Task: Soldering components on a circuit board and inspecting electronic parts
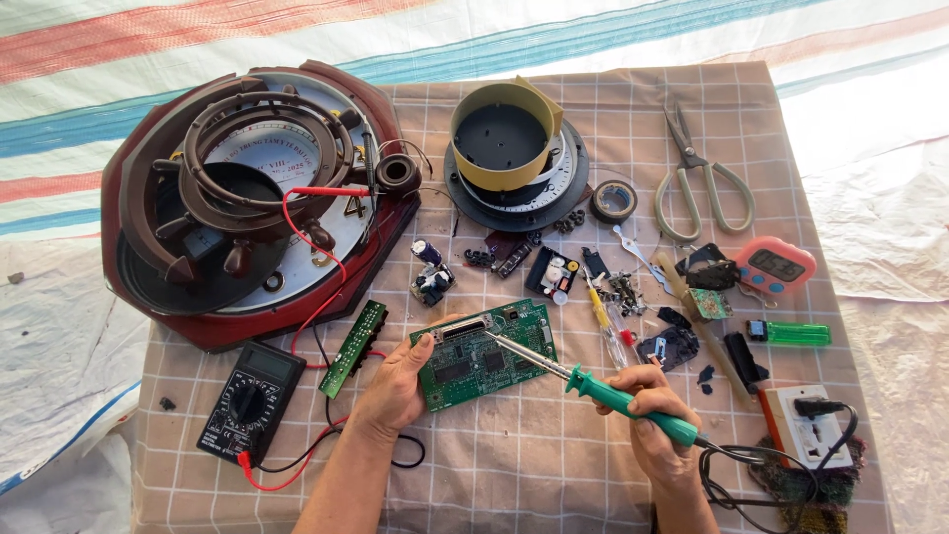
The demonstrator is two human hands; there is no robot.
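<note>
At the lower middle of the head view, your left hand pinches the left edge of the green circuit board, thumb on top and fingers curled under it, holding it flat on the checked cloth. Your right hand is wrapped in a closed pen grip round the green handle of the soldering iron, whose metal tip rests on the board near the grey connector at its upper edge. Judging by the spread of parts, the taking apart looks largely done and the board work is under way; how many joints are finished you cannot tell from here. A narrow green strip board lies just left of your left hand, and a black multimeter with red and black leads sits at the lower left. Upper left holds the big dark red wall clock, opened up; upper middle, a round black mechanism with a yellow band. A roll of black tape and scissors lie to the upper right, a pink digital timer and green lighter at the right, and a white power socket at the lower right. Labels are too small to describe.
</note>
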